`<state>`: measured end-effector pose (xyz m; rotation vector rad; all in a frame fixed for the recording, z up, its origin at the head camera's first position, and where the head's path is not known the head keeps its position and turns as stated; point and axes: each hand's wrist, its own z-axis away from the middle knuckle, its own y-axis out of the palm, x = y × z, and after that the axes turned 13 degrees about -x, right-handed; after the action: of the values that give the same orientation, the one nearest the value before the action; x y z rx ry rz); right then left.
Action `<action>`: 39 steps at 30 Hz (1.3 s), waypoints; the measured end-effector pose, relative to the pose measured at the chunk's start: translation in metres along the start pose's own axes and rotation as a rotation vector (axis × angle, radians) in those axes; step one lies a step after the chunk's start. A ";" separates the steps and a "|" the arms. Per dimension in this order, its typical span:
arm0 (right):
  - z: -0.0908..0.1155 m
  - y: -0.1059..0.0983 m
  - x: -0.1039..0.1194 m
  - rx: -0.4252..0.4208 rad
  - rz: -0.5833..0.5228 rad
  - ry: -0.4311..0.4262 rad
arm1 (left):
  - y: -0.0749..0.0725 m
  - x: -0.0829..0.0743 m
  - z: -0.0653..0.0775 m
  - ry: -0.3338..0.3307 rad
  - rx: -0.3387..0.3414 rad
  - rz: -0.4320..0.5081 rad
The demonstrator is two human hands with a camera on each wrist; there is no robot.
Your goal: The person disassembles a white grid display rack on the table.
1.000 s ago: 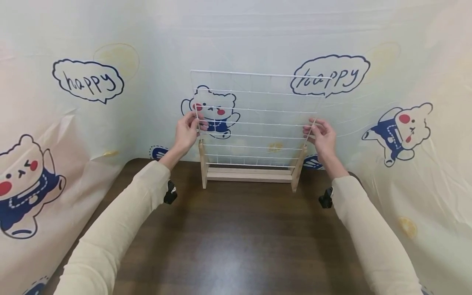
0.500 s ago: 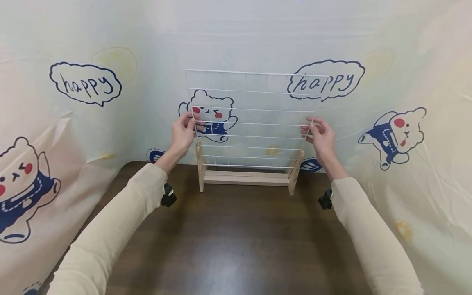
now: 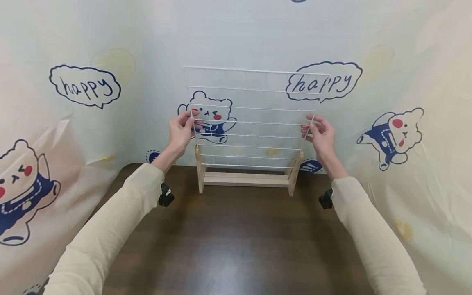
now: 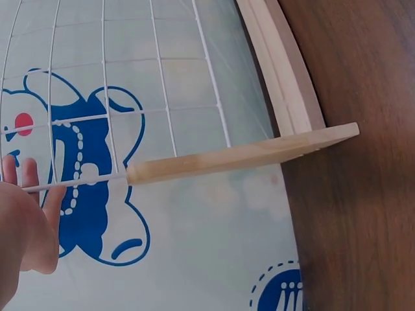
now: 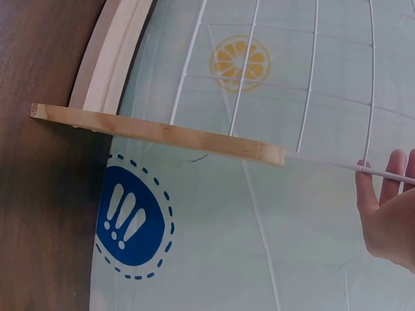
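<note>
A white wire grid panel (image 3: 250, 107) stands at the far side of the table, in line with a low wooden stand (image 3: 246, 180) made of a crossbar and two side pieces. On the panel's left edge wire, my left hand (image 3: 180, 133) pinches with thumb and fingers, above the stand's left side piece (image 4: 220, 159). My right hand (image 3: 323, 137) pinches the opposite edge wire, above the right side piece (image 5: 188, 137). In both wrist views the edge wires meet the tips of the side pieces; whether they sit in them I cannot tell.
The stand rests on a dark brown wooden table (image 3: 228, 241). Close behind the panel hangs a pale cloth (image 3: 254, 32) printed with bears and "happy" bubbles, which also runs along both sides. A small black camera sits at each wrist.
The head view has shifted slightly. Against the cloth and the stand, the panel's upper part appears a little higher. My left hand has moved slightly left; both hands keep their hold.
</note>
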<state>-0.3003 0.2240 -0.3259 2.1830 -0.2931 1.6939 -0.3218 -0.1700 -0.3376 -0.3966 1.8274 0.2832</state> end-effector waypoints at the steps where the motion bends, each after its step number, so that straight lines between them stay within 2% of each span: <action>1: 0.001 0.000 0.000 -0.002 0.003 0.001 | -0.001 0.000 0.000 -0.005 0.003 0.003; 6: 0.003 0.001 -0.001 -0.018 -0.003 -0.012 | -0.001 0.001 0.002 0.009 -0.006 0.021; 12: 0.001 0.002 0.003 -0.014 0.019 -0.127 | 0.003 -0.005 0.001 0.079 -0.061 0.083; 17: 0.001 0.003 0.005 -0.001 0.080 -0.182 | 0.004 -0.007 -0.001 0.075 -0.085 0.090; 23: 0.000 0.001 0.002 -0.015 0.128 -0.196 | 0.003 -0.008 -0.004 0.051 -0.029 0.073; 29: -0.004 -0.002 -0.001 0.013 0.073 -0.173 | 0.000 -0.010 -0.008 0.027 0.035 0.082; 36: -0.009 0.001 0.003 0.016 0.065 -0.200 | -0.002 -0.016 -0.012 0.060 0.026 0.007; 39: -0.010 0.001 0.006 0.007 0.088 -0.228 | -0.002 -0.018 -0.015 0.061 0.027 0.004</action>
<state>-0.3079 0.2270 -0.3179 2.4040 -0.4485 1.4907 -0.3297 -0.1751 -0.3163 -0.3867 1.8904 0.2515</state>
